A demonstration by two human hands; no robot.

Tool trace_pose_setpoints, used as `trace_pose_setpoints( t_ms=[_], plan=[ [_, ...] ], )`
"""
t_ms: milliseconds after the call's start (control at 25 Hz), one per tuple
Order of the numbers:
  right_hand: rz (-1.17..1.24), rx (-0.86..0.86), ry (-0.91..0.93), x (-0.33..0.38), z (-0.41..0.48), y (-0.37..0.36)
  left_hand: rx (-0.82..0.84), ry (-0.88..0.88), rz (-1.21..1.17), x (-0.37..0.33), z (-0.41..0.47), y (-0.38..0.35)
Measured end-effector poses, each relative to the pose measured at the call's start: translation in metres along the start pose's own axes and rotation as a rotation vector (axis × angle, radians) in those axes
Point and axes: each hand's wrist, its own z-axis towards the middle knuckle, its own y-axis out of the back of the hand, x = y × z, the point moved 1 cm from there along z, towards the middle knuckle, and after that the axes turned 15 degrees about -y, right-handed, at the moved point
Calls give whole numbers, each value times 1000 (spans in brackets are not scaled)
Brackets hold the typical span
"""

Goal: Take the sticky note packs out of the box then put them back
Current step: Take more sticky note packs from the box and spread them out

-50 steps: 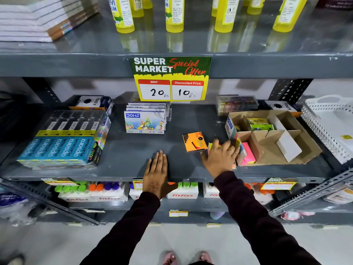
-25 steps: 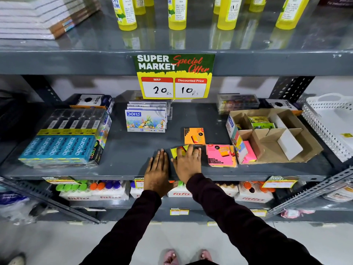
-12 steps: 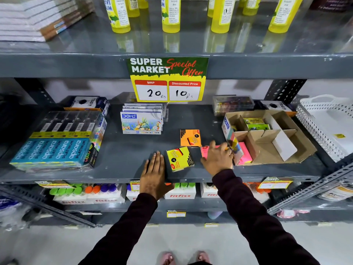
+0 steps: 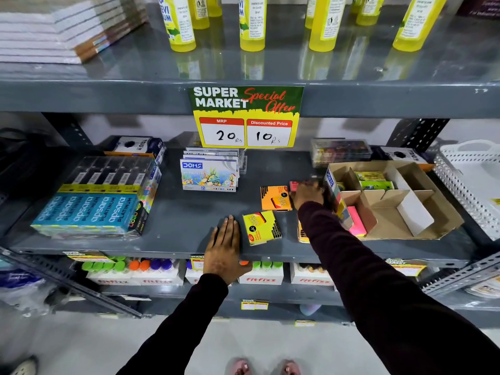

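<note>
Left hand [image 4: 224, 246] flat, right hand [image 4: 307, 194] extended

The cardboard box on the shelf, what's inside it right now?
The cardboard box holds a pink sticky note pack in its front compartment and green and yellow packs at the back. The right compartments look empty. The divider flaps may hide more.

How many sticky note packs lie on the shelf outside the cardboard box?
3 clearly: an orange pack mid-shelf, a yellow pack beside the left hand, a pink pack in the right hand. Another edge peeks under the right sleeve; more may be hidden.
</note>
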Motion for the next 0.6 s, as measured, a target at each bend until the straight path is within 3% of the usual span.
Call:
trace_pose_setpoints(
  t_ms=[160,400,600],
  plan=[
    [15,-41,57,-7,-15,1,-43,-9,5,0,-1,-1],
    [-44,12,-27,-61,-87,13,-45,-14,59,-2,-1,-2],
    [-27,-54,-29,-69,-105,8,-18,-12,73,-2,-1,-1]
  ],
)
